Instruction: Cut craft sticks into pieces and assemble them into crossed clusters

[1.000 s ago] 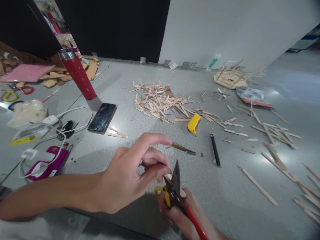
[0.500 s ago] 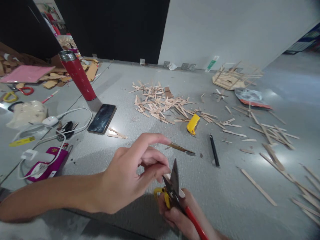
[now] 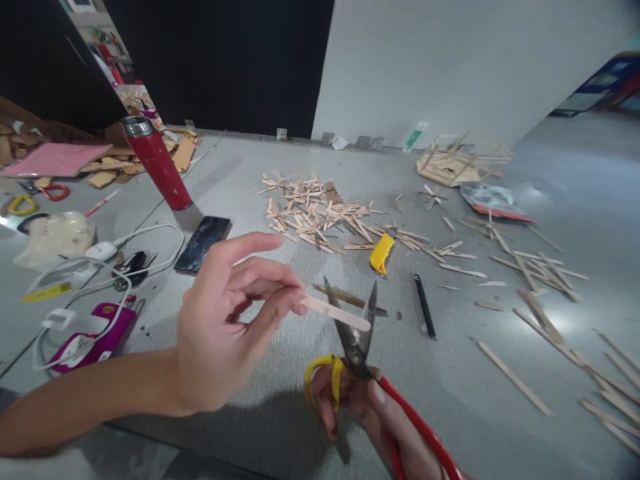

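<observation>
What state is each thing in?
Pale flat wooden stick: pinched in left hand
Red-and-yellow-handled metal scissors: open, in right hand
Red cylindrical bottle: upright
Black rectangular phone: screen dark
Yellow plastic cutter: lying flat, blade unclear
Slim black pen-like tool: lying flat

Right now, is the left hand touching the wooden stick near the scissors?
Touching. The head view shows the left hand pinching one end of the wooden stick, with no gap at the grip.
</observation>
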`<action>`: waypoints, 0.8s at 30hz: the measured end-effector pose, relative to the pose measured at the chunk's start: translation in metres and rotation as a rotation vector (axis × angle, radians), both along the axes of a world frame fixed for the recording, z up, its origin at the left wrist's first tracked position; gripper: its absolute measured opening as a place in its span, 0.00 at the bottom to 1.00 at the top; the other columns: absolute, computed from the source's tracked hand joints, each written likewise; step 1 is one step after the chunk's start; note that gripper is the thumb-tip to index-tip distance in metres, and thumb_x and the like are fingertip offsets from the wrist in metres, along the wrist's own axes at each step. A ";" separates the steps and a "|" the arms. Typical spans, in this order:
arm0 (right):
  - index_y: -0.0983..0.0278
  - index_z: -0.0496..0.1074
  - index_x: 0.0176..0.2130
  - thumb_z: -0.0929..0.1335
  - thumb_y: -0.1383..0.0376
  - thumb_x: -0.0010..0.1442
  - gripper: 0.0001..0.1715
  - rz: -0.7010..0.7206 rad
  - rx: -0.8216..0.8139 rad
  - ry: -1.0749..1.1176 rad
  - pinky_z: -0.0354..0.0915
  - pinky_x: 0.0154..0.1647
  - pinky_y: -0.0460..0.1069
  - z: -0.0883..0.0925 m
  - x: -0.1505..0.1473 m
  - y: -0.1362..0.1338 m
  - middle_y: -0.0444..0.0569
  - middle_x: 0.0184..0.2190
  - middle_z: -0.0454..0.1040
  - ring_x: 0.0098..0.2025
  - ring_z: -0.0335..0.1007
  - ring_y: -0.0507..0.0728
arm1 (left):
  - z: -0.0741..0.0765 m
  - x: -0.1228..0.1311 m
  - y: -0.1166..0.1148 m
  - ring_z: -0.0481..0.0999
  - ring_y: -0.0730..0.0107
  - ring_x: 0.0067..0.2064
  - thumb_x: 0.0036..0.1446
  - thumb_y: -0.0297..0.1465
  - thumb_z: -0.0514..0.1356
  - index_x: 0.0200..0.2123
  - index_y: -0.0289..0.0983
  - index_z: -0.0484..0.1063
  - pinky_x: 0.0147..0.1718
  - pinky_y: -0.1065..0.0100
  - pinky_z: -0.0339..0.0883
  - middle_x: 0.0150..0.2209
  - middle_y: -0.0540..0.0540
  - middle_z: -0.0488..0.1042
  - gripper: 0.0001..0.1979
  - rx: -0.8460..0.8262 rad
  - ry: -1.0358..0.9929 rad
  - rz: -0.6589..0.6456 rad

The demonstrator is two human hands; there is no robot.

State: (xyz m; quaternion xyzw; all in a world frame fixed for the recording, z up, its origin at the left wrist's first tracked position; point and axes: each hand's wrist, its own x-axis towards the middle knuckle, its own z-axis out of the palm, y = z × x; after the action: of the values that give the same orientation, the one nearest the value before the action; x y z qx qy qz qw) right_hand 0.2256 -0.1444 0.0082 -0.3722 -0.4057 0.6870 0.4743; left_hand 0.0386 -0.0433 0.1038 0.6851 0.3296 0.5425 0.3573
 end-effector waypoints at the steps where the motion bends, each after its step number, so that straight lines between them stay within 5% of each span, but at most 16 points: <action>1: 0.64 0.76 0.42 0.61 0.38 0.70 0.34 -0.046 -0.023 -0.005 0.65 0.36 0.52 0.000 0.001 0.001 0.49 0.29 0.71 0.32 0.66 0.56 | 0.000 0.000 0.001 0.83 0.71 0.30 0.65 0.25 0.66 0.54 0.45 0.68 0.32 0.69 0.80 0.35 0.52 0.83 0.17 0.025 0.024 -0.002; 7: 0.65 0.76 0.41 0.66 0.42 0.68 0.29 -0.227 0.011 0.033 0.65 0.24 0.48 0.005 0.014 0.009 0.48 0.24 0.73 0.24 0.69 0.55 | -0.008 -0.005 0.007 0.84 0.71 0.31 0.66 0.25 0.65 0.57 0.43 0.73 0.43 0.68 0.81 0.35 0.52 0.85 0.18 0.229 0.227 -0.203; 13: 0.63 0.73 0.32 0.71 0.50 0.67 0.20 -0.340 0.035 -0.070 0.67 0.20 0.47 0.028 0.016 0.015 0.47 0.17 0.74 0.19 0.69 0.54 | -0.022 -0.013 0.010 0.85 0.70 0.38 0.73 0.24 0.54 0.58 0.39 0.73 0.39 0.73 0.79 0.41 0.47 0.85 0.15 0.375 0.473 -0.489; 17: 0.63 0.72 0.30 0.73 0.50 0.66 0.22 -0.367 0.026 -0.148 0.69 0.21 0.46 0.030 0.019 0.013 0.47 0.19 0.74 0.21 0.72 0.54 | -0.032 -0.009 0.007 0.84 0.70 0.41 0.70 0.22 0.59 0.65 0.41 0.66 0.42 0.73 0.78 0.41 0.47 0.83 0.23 0.463 0.395 -0.421; 24: 0.62 0.71 0.30 0.73 0.49 0.65 0.22 -0.404 -0.013 -0.138 0.71 0.23 0.47 0.021 0.018 0.005 0.39 0.15 0.67 0.17 0.65 0.51 | -0.029 0.001 0.002 0.81 0.72 0.39 0.65 0.19 0.63 0.51 0.35 0.74 0.41 0.76 0.76 0.40 0.44 0.81 0.12 0.286 0.328 -0.433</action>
State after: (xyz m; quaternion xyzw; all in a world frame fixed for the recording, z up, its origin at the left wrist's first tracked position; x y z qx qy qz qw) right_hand 0.2441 -0.1389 0.0287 -0.4951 -0.3499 0.5534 0.5711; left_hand 0.0399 -0.0415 0.0747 0.8611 0.1495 0.3771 0.3064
